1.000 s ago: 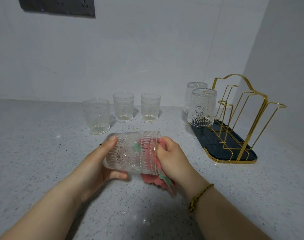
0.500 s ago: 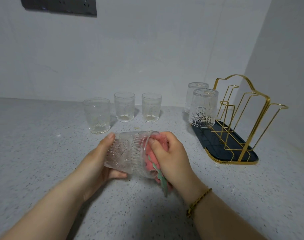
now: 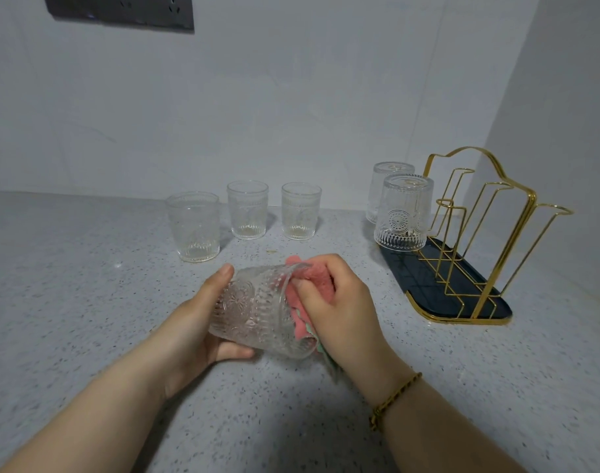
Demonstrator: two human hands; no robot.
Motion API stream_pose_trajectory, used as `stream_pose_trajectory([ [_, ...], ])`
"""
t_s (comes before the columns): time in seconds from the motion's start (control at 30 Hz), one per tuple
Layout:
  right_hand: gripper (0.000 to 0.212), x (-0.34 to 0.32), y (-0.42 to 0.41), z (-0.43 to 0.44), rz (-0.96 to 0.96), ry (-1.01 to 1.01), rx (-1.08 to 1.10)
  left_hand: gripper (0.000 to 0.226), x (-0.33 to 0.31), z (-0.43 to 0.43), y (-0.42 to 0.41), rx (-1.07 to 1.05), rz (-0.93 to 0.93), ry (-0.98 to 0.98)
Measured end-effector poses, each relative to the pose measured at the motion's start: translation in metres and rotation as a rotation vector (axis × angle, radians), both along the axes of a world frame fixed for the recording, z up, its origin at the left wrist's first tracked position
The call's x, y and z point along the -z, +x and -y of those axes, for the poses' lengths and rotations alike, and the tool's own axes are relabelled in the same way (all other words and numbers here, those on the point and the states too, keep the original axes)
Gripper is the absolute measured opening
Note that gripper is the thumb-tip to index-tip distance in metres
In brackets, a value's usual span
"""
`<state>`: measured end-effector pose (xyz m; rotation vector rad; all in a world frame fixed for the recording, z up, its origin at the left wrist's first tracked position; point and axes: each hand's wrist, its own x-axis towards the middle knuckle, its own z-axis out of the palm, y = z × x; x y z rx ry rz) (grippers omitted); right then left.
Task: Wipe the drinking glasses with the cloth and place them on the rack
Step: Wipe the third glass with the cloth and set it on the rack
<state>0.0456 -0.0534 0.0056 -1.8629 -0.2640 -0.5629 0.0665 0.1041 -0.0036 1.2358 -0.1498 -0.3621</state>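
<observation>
Near us, the left hand holds a bumpy glass on its side, just above the gray worktop. Its fingers curl round the bottom end of the glass. The right hand has a gold bracelet on its wrist. Its fingers are curled tight on a pink cloth and push it into the open end of the glass. Farther back on the left, three more glasses stand upright. On the right, a gold rack stands on a dark tray. Two upside-down glasses sit at its left end. High on the far wall is a dark socket plate.
</observation>
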Motion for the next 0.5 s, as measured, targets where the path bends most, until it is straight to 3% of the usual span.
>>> stream_pose_trajectory([
  [0.1, 0.007, -0.0002, 0.003, 0.0015, -0.158, 0.114, 0.009, 0.044, -0.0009, 0.0021, 0.0007, 0.019, 0.066, -0.132],
  [0.2, 0.009, 0.0033, 0.0062, 0.0002, -0.3, 0.174, -0.01, 0.07, -0.0042, 0.002, 0.001, 0.032, 0.05, -0.189],
  [0.3, 0.011, 0.0029, 0.0024, -0.0019, -0.179, 0.094, 0.004, 0.052, -0.0007, -0.0009, 0.0027, 0.026, -0.01, -0.151],
  [0.4, 0.025, 0.002, 0.0, -0.0013, -0.012, 0.009, -0.009, 0.058, 0.0024, -0.0017, 0.003, 0.047, -0.087, -0.015],
  [0.5, 0.026, 0.0003, -0.0002, -0.0013, 0.024, 0.005, 0.018, 0.053, 0.0019, -0.0003, 0.0019, 0.036, -0.088, 0.012],
])
